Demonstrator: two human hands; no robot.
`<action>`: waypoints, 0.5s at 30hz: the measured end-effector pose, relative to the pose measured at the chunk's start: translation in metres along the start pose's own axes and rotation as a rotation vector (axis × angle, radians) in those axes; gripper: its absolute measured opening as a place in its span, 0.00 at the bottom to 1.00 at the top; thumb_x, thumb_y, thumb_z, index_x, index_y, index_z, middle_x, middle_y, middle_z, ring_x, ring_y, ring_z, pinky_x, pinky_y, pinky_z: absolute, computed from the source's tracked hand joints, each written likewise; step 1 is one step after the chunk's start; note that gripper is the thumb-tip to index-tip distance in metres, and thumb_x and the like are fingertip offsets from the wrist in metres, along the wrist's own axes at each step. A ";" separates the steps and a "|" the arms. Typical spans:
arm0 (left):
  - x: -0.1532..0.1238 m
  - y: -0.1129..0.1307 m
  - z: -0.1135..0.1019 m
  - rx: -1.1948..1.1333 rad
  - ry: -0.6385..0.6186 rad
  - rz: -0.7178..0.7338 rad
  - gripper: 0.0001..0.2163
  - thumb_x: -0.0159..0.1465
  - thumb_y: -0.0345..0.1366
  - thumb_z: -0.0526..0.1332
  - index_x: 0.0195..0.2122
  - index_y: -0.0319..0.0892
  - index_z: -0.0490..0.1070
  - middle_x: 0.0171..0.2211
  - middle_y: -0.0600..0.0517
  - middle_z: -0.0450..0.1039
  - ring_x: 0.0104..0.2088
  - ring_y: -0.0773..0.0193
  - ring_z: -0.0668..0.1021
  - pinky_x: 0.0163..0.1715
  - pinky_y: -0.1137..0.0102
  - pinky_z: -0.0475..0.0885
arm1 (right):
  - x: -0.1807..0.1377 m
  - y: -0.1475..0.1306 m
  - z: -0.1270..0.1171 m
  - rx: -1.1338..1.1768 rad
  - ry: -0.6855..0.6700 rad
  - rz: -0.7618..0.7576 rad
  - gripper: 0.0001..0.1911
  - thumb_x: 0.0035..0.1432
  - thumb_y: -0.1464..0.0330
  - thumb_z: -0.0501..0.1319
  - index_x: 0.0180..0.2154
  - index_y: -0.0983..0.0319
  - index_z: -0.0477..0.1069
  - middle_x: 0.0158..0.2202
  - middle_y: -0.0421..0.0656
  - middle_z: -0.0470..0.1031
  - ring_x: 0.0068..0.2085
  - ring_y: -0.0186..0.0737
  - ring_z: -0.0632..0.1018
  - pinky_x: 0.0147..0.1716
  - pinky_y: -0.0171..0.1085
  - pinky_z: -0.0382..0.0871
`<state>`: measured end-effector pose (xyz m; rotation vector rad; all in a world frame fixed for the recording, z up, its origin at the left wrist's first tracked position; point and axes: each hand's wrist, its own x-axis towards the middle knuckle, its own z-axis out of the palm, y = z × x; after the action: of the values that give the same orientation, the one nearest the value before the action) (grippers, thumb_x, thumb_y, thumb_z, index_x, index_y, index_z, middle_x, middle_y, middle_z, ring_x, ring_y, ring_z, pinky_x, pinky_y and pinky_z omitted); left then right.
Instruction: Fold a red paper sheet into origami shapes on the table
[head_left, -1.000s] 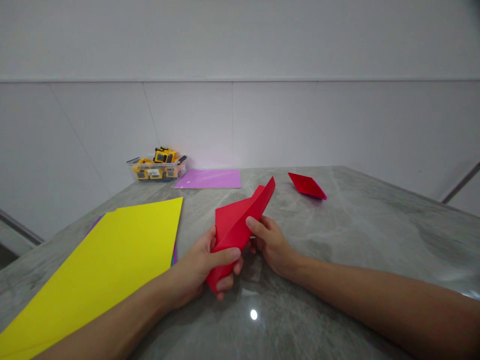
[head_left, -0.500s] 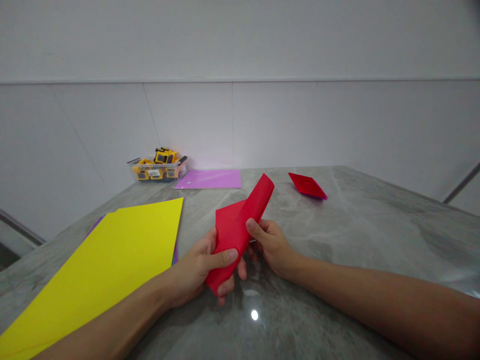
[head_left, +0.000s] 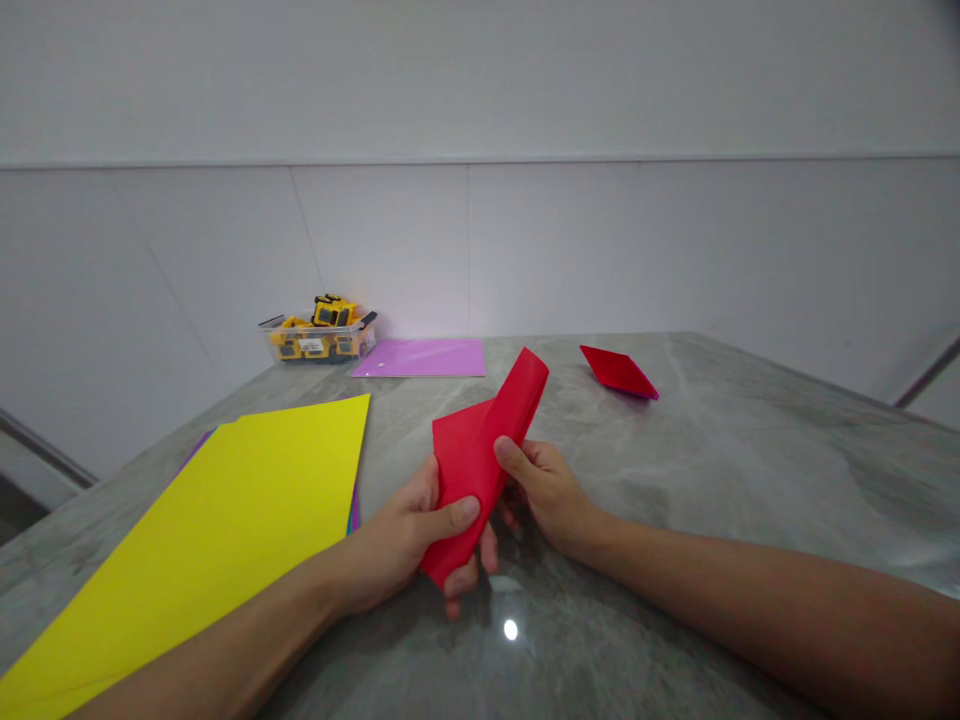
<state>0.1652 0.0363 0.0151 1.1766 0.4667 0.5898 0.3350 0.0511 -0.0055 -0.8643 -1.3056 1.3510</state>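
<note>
A folded red sheet of paper [head_left: 480, 450] is held up above the grey table by both hands, one part of it folded over at a slant toward the upper right. My left hand [head_left: 427, 530] grips its lower left part, thumb on the front and fingers underneath. At the right edge of the paper, my right hand [head_left: 544, 485] pinches the slanted fold, thumb in front; its other fingers are partly hidden behind. To the left lies a stack of coloured sheets, a yellow sheet [head_left: 247, 510] on top, with purple edges peeking out.
The grey marbled table [head_left: 720, 480] runs back to a white wall. At the rear stand a clear plastic box [head_left: 319, 340] of yellow toy vehicles and a flat purple packet [head_left: 424, 358]. A folded red paper piece [head_left: 619, 371] with a magenta edge lies back right.
Both hands keep their hold on the red paper, which is nearly unchanged in shape. The whole view has shifted very slightly.
</note>
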 end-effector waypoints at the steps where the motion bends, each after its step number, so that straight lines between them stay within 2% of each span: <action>1: 0.000 0.000 0.000 -0.006 -0.006 0.000 0.09 0.68 0.36 0.54 0.46 0.43 0.53 0.28 0.49 0.74 0.17 0.71 0.70 0.16 0.73 0.73 | 0.000 0.000 0.000 -0.008 -0.003 -0.007 0.31 0.49 0.41 0.58 0.21 0.63 0.64 0.11 0.36 0.62 0.12 0.28 0.63 0.10 0.28 0.54; 7: 0.000 -0.004 -0.002 -0.041 -0.052 -0.020 0.04 0.69 0.35 0.50 0.42 0.43 0.54 0.28 0.48 0.75 0.17 0.71 0.72 0.17 0.73 0.73 | -0.003 0.001 -0.002 -0.086 -0.066 -0.018 0.34 0.53 0.40 0.53 0.19 0.65 0.65 0.13 0.38 0.64 0.13 0.28 0.64 0.11 0.27 0.55; 15: 0.001 -0.006 -0.005 0.019 -0.091 -0.008 0.05 0.71 0.37 0.48 0.44 0.41 0.55 0.33 0.41 0.78 0.19 0.66 0.78 0.20 0.73 0.73 | -0.004 0.000 -0.002 -0.163 -0.009 -0.016 0.33 0.55 0.41 0.51 0.17 0.64 0.63 0.11 0.37 0.60 0.12 0.27 0.62 0.11 0.27 0.52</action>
<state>0.1643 0.0388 0.0075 1.2134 0.4004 0.5233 0.3375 0.0478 -0.0067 -0.9572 -1.4421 1.2493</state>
